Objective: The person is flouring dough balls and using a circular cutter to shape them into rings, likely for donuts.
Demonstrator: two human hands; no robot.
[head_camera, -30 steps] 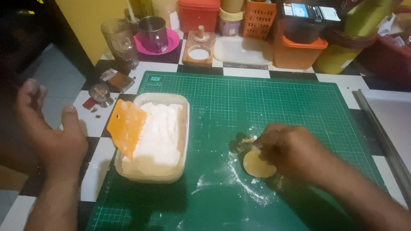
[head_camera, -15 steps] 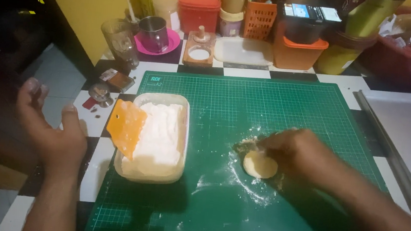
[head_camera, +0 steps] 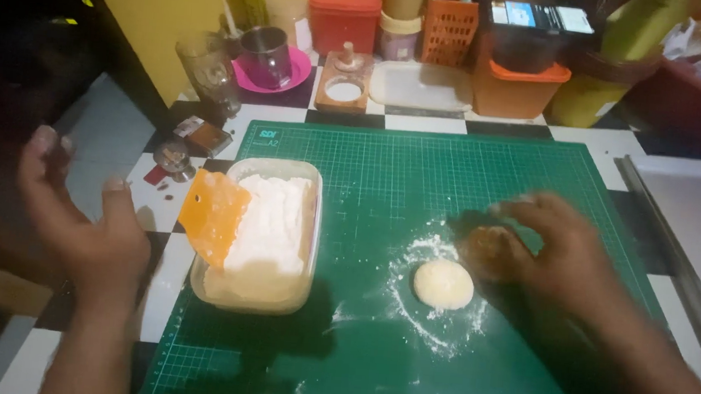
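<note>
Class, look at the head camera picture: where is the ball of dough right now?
The ball of dough lies on the green cutting mat in a ring of flour, right of the flour container and just left of the right hand.

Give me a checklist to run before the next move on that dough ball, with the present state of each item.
1. Dough ball lies on the green mat: ok.
2. Flour dusted under and around the ball: ok.
3. Right hand off the ball, just beside it: ok.
4. Right hand's grip: blurred, cannot tell.
5. Left hand free, raised beyond the mat's left edge: ok.
6. Flour tub open, orange scraper resting in it: ok.
</note>
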